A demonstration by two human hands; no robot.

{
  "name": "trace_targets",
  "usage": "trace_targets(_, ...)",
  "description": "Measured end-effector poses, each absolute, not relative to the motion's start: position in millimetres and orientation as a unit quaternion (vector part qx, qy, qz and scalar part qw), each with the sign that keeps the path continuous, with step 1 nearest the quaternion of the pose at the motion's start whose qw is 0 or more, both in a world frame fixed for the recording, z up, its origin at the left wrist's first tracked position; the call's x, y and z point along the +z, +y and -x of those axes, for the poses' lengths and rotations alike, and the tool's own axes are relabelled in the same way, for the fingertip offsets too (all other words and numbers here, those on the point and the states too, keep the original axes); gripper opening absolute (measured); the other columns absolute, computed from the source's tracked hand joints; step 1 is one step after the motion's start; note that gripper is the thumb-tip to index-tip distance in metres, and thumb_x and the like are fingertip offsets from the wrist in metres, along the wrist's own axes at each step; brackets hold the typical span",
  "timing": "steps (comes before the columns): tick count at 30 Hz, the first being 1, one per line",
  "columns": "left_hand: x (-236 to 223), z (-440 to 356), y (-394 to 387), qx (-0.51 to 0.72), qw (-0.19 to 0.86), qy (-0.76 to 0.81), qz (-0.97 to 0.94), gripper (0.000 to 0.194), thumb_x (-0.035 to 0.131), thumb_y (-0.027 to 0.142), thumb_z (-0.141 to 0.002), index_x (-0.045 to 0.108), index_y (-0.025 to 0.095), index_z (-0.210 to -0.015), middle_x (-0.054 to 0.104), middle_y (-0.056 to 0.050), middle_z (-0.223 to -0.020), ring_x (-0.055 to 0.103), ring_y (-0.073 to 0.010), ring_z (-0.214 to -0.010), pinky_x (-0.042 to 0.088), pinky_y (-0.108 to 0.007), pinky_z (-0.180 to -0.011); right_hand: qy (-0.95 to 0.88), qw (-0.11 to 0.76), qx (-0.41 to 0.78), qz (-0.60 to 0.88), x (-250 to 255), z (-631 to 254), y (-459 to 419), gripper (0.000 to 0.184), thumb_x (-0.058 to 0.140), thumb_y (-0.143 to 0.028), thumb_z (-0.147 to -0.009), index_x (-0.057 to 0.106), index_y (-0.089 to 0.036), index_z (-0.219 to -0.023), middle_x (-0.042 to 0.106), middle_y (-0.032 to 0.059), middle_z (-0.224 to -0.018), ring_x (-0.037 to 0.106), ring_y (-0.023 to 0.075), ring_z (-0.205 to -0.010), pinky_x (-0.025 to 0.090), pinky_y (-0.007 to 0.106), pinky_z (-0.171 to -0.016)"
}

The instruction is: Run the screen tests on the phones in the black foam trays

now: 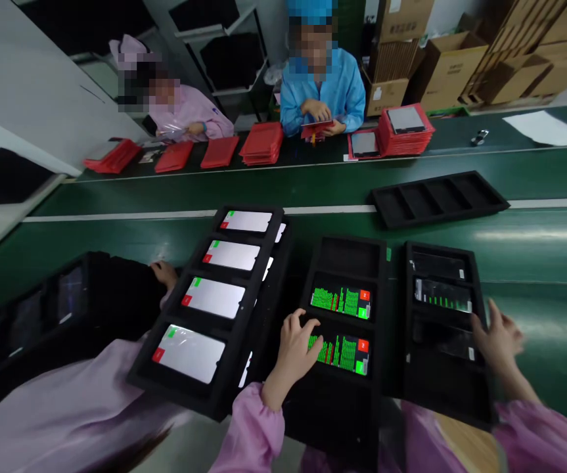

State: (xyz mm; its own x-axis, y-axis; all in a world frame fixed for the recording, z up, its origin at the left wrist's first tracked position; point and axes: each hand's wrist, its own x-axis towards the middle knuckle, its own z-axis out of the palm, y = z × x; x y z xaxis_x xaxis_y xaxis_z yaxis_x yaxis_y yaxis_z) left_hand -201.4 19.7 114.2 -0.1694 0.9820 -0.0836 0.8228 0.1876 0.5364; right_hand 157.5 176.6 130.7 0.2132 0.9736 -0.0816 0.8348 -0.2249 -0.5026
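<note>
On our surface (549, 263) sit the middle tray (349, 256) at five o'clock, right tray (448, 387) at four. Our right hand (502, 338) meets the latter's rim — grip unclear; our left hand (294, 347), fingers parted, overlaps the former's nearer lit screen (345, 355).

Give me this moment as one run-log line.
left hand: at left end of lower green-text screen, middle tray | right hand: at right edge of right tray | contact: unclear | nearby tray: four white screens
</note>
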Motion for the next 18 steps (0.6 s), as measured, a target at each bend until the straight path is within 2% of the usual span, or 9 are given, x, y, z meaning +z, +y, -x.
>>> trace_targets(1, 114, 198, 19, 0.179, 0.208, 0.743, -0.61, 0.027, 0.062, 0.024, -0.087, 0.073, 0.027, -0.111, 0.052, -0.012, -0.132, 0.051, -0.0338, -0.12, 0.049, -0.063, -0.105, -0.645, 0.175, 0.196, 0.718, 130, -136, 182, 0.054, 0.035, -0.051, -0.089, 0.073, -0.018, -0.109, 0.066, 0.0264, -0.113, 0.059, 0.0419, -0.118, 0.041, 0.068, -0.099)
trace_targets(3, 115, 190, 18, 0.16, 0.203, 0.746, -0.614, 0.032, 0.062, 0.023, -0.086, 0.074, 0.031, -0.115, 0.048, -0.011, -0.141, 0.045, -0.0374, -0.127, 0.038, -0.075, -0.109, -0.75, 0.156, 0.237, 0.597, 127, -86, 191, 0.041, 0.045, -0.047, -0.089, 0.076, -0.026, -0.107, 0.067, 0.0136, -0.127, 0.058, 0.0313, -0.124, 0.043, 0.052, -0.108)
trace_targets(5, 117, 183, 18, 0.144, 0.204, 0.744, -0.62, 0.035, 0.063, 0.02, -0.085, 0.073, 0.034, -0.116, 0.045, -0.009, -0.149, 0.038, -0.041, -0.136, 0.026, -0.084, -0.11, -0.824, 0.128, 0.257, 0.489, 122, -37, 197, 0.031, 0.052, -0.043, -0.092, 0.077, -0.035, -0.108, 0.062, 0.0022, -0.141, 0.05, 0.0278, -0.136, 0.038, 0.048, -0.114)
trace_targets(7, 119, 176, 18, 0.131, 0.209, 0.739, -0.626, 0.04, 0.064, 0.017, -0.083, 0.073, 0.035, -0.118, 0.043, -0.008, -0.153, 0.032, -0.0428, -0.142, 0.022, -0.087, -0.109, -0.861, 0.1, 0.257, 0.428, 118, 1, 201, 0.028, 0.056, -0.041, -0.094, 0.077, -0.036, -0.112, 0.058, 0.0016, -0.147, 0.046, 0.0309, -0.139, 0.035, 0.054, -0.116)
trace_targets(10, 122, 169, 19, 0.119, 0.219, 0.737, -0.629, 0.042, 0.064, 0.015, -0.082, 0.073, 0.035, -0.117, 0.044, -0.009, -0.153, 0.032, -0.0427, -0.143, 0.023, -0.086, -0.109, -0.884, 0.064, 0.247, 0.392, 114, 25, 206, 0.029, 0.057, -0.043, -0.097, 0.076, -0.034, -0.117, 0.058, 0.0063, -0.147, 0.048, 0.036, -0.136, 0.038, 0.061, -0.11)
trace_targets(13, 125, 167, 22, 0.115, 0.231, 0.739, -0.622, 0.041, 0.063, 0.014, -0.081, 0.074, 0.034, -0.115, 0.045, -0.01, -0.152, 0.033, -0.0426, -0.143, 0.025, -0.085, -0.109, -0.89, 0.042, 0.234, 0.389, 113, 25, 205, 0.029, 0.055, -0.044, -0.099, 0.076, -0.035, -0.117, 0.058, 0.0066, -0.147, 0.047, 0.0379, -0.136, 0.039, 0.064, -0.107)
trace_targets(18, 130, 168, 26, 0.109, 0.259, 0.745, -0.605, 0.038, 0.063, 0.011, -0.079, 0.076, 0.033, -0.107, 0.049, -0.008, -0.15, 0.034, -0.0416, -0.144, 0.021, -0.084, -0.112, -0.878, 0.036, 0.223, 0.421, 113, 20, 194, 0.03, 0.052, -0.043, -0.101, 0.078, -0.035, -0.111, 0.043, 0.0052, -0.16, 0.034, 0.0445, -0.145, 0.033, 0.074, -0.105)
